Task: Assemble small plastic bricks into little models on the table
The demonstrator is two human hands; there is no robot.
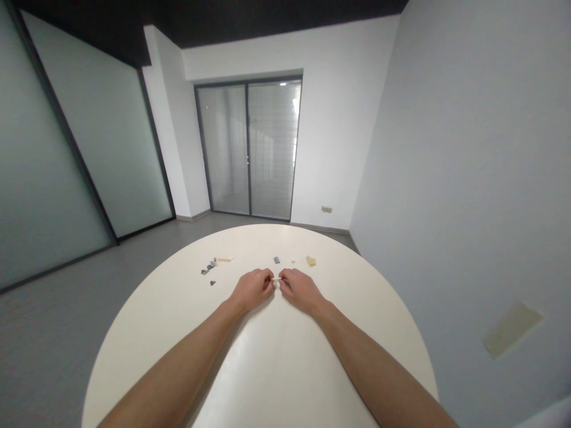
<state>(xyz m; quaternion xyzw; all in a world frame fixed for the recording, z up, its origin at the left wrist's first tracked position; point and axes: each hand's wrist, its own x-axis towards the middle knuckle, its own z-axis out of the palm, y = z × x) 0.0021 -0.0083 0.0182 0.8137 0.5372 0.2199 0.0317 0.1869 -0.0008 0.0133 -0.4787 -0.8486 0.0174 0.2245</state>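
Observation:
My left hand (255,289) and my right hand (302,290) meet near the middle of the round white table (276,368). Both are closed, with the fingertips pinching opposite ends of a small, thin, pale stick-like piece (276,279). Its exact kind is too small to make out. Just beyond the hands lie a small grey-blue piece (276,260), some tiny white bits (292,260) and a flat tan piece (311,261). The fingers hide the ends of the held piece.
Left of my hands, several small dark grey pieces (209,267) lie in a loose group beside a thin tan strip (225,260). One dark piece (213,283) sits apart, closer to me. A wall (468,178) rises to the right, and glass doors (248,148) stand beyond the table.

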